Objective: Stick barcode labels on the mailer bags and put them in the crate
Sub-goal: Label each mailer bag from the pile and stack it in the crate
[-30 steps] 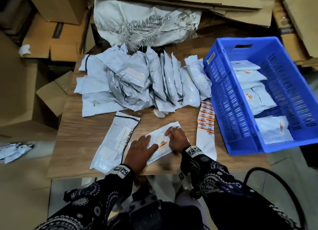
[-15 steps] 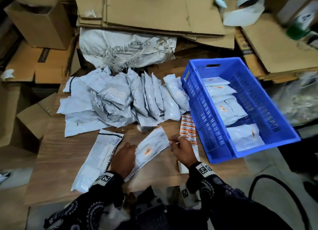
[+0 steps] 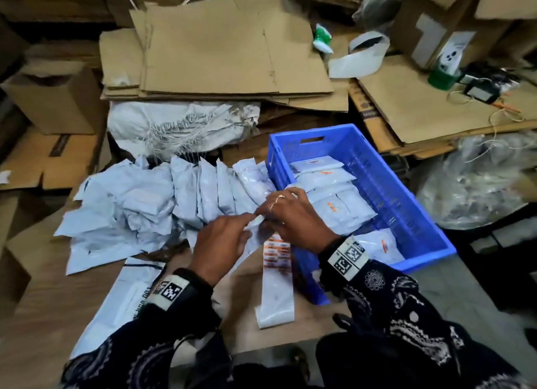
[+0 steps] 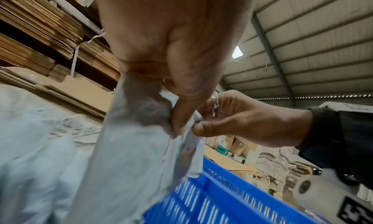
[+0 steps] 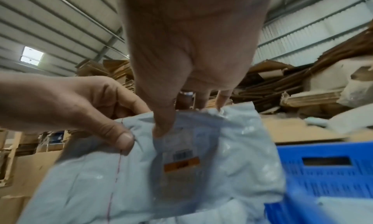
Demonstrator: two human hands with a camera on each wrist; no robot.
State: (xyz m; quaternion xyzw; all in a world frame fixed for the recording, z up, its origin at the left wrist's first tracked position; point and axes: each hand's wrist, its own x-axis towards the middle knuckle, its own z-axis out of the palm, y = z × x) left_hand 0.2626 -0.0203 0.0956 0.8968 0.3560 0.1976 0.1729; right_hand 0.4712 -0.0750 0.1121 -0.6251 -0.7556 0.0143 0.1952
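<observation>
We see a blue crate (image 3: pixel 406 202) at 3 o'clock, pale grey-white mailer bags (image 3: pixel 151 202) at 9 o'clock, orange-and-white labels (image 3: pixel 276 253), a brown wood-grain surface (image 3: pixel 52 316), and dark sleeves (image 3: pixel 406 316) with white paisley pattern.

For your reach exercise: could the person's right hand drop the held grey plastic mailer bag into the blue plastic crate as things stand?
Probably yes: the right hand already hangs over the crate's open near rim, though the left hand also pinches the mailer bag.

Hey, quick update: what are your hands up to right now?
Left hand and right hand both pinch one pale grey plastic mailer bag, orange barcode label on. Held beside the blue plastic crate. Nothing blocking.
</observation>
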